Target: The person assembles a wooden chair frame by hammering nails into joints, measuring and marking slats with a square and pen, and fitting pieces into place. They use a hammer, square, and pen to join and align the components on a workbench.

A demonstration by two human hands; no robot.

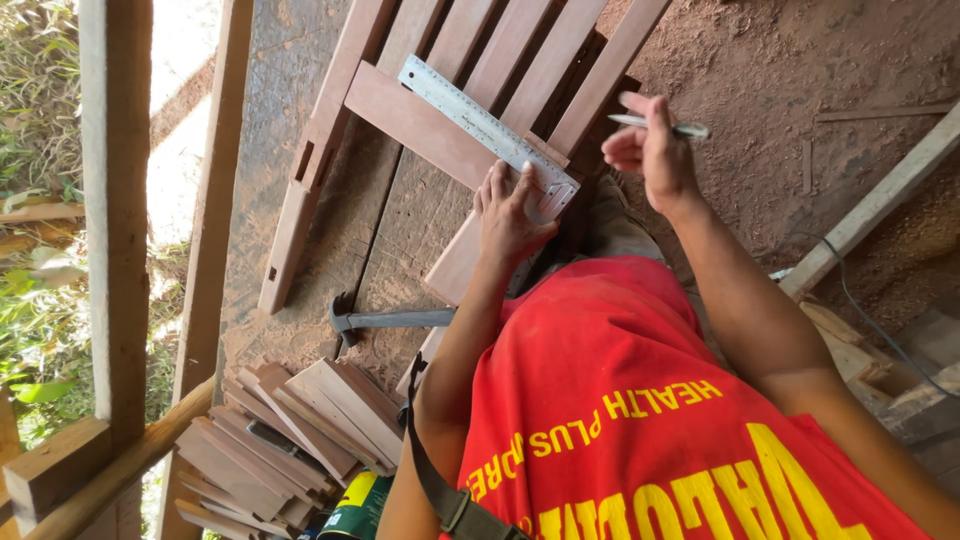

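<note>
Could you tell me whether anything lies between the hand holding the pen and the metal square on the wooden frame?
Nothing visible does. The right hand holds the pen raised beside the metal square, with only open space between them. The left hand presses the square's near end against the wooden frame.

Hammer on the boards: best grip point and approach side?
Grip the hammer by its grey handle, mid-shaft, coming from above. It lies flat on the workbench with the dark head at the left end; the handle's right end runs under the left hand's forearm, so only the middle stretch is free.
</note>
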